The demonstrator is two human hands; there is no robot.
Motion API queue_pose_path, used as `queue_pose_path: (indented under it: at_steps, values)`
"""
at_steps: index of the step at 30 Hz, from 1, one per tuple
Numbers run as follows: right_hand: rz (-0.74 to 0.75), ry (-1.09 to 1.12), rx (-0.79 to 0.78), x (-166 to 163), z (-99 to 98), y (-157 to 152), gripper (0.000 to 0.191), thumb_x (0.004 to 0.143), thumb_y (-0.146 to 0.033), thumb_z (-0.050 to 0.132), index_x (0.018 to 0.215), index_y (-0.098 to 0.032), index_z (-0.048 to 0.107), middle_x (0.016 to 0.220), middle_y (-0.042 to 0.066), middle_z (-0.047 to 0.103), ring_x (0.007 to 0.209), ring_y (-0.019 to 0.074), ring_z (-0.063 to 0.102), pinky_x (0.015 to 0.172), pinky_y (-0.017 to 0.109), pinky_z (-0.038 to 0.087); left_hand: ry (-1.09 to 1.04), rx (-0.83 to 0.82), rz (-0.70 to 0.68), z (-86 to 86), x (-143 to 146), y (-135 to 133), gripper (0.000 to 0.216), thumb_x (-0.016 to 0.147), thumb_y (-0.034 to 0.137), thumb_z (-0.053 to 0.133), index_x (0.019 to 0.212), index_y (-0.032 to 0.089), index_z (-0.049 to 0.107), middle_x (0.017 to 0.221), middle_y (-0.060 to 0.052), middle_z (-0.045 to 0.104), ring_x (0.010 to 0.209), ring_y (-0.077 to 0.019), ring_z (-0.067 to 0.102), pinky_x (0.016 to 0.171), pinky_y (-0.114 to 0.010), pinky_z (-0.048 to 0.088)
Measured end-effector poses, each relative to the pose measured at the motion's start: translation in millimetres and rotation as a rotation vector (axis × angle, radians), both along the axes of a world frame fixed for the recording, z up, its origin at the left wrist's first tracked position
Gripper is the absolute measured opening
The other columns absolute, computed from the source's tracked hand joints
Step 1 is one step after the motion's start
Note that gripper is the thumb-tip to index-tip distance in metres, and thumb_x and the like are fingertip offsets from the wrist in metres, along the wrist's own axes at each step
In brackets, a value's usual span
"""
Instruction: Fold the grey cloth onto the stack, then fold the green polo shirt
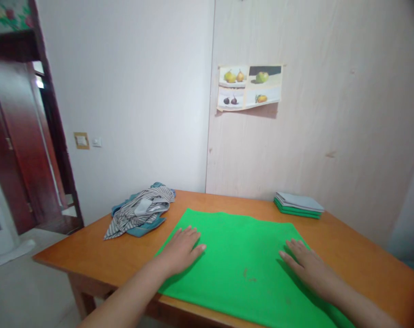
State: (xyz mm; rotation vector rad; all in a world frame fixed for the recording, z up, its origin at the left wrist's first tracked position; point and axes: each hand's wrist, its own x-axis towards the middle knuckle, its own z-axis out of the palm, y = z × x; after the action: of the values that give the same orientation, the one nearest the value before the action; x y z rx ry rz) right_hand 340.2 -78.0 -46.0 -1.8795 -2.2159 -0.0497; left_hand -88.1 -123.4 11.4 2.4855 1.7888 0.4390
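A bright green cloth [241,255] lies spread out on the wooden table in front of me, its near edge at the table's front edge. A few brownish marks show on its near half. My left hand [183,248] rests flat on the cloth's left side, fingers stretched and thumb apart. On the right side of the cloth is my right hand [304,262], also open with fingers extended; it appears to touch or hover just over the fabric. Neither hand grips anything.
On the table's [100,255] left back part lies a crumpled heap of striped and blue clothes [145,209]. At the back right sits a folded stack of grey and green cloths [298,204]. Behind the table stands a wall with a fruit poster [249,89].
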Motion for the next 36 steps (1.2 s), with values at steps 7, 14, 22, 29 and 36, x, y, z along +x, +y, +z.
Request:
queue_pose_path:
  at_steps: [7, 14, 22, 29, 36]
  values:
    - [-0.068, -0.038, -0.042, -10, -15.2, 23, 0.091, 0.089, -0.072, 0.025, 0.150, -0.005, 0.038, 0.159, 0.015, 0.030, 0.148, 0.0321, 0.018, 0.120, 0.052, 0.021, 0.039, -0.124, 0.098, -7.6, 12, 31, 0.077, 0.095, 0.069, 0.024, 0.150, 0.017, 0.040, 0.160, -0.014, 0.028, 0.150, -0.0330, 0.018, 0.118, -0.058, 0.016]
    - [-0.108, -0.078, -0.058, -1, -29.6, 24, 0.090, 0.089, -0.073, 0.023, 0.154, -0.011, 0.033, 0.161, 0.009, 0.026, 0.150, 0.0295, 0.015, 0.121, 0.051, 0.018, 0.064, -0.175, 0.152, -20.4, 8, 29, 0.085, 0.092, 0.075, 0.015, 0.155, 0.021, 0.030, 0.163, -0.009, 0.014, 0.151, -0.0302, 0.008, 0.119, -0.059, 0.012]
    - [-0.130, -0.064, -0.134, -11, -9.1, 19, 0.091, 0.090, -0.074, 0.022, 0.153, -0.010, 0.034, 0.161, 0.012, 0.025, 0.150, 0.0304, 0.016, 0.120, 0.053, 0.018, 0.110, -0.207, 0.153, -13.3, 8, 34, 0.084, 0.092, 0.073, 0.019, 0.155, 0.019, 0.031, 0.163, -0.010, 0.020, 0.150, -0.0321, 0.015, 0.117, -0.060, 0.018]
    - [-0.139, -0.055, -0.152, -17, 13.6, 39, 0.082, 0.093, -0.067, 0.025, 0.146, -0.009, 0.046, 0.156, 0.017, 0.037, 0.146, 0.0343, 0.027, 0.117, 0.055, 0.023, 0.203, -0.011, 0.135, 5.1, 14, 60, 0.062, 0.095, 0.062, 0.031, 0.112, 0.017, 0.070, 0.118, -0.019, 0.068, 0.114, -0.0367, 0.061, 0.103, -0.057, 0.038]
    - [-0.191, -0.048, -0.096, -21, 17.2, 71, 0.081, 0.096, -0.062, 0.025, 0.154, -0.005, 0.030, 0.162, 0.016, 0.022, 0.150, 0.0306, 0.013, 0.120, 0.047, 0.017, 0.127, -0.045, 0.147, -16.4, 16, 80, 0.069, 0.096, 0.061, 0.028, 0.147, 0.018, 0.046, 0.156, -0.013, 0.037, 0.146, -0.0335, 0.029, 0.115, -0.054, 0.025]
